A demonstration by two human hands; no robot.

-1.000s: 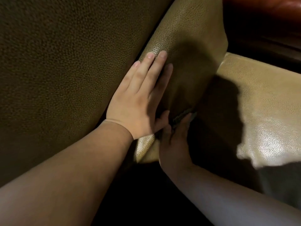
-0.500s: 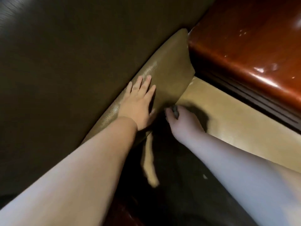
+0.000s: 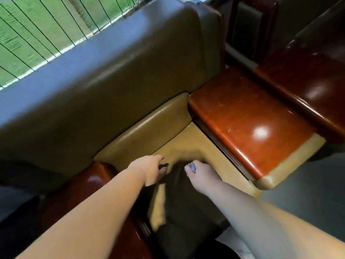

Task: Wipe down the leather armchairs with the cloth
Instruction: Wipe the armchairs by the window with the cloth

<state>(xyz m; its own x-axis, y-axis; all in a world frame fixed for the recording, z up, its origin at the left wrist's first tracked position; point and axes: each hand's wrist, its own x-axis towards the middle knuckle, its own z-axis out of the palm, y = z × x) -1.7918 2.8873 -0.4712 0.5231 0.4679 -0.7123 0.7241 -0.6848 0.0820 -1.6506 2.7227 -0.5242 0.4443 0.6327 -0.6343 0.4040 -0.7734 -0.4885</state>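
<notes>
On the one armchair seat [image 3: 209,146], two hands: left hand [image 3: 149,170] loosely open, right hand [image 3: 200,175] gripping one cloth [image 3: 192,166].

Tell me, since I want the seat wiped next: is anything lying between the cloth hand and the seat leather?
Nothing visible does. The right hand grips the small grey cloth just over the tan seat cushion; the left hand rests beside it, apart from the cloth's path toward the wooden armrest.

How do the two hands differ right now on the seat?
The right hand grips a small bluish cloth; the left hand holds nothing. The left hand's fingers are loosely bent down over the seat cushion; the right hand's curl round the cloth. Both sit low on the tan seat, near its back edge.
</notes>
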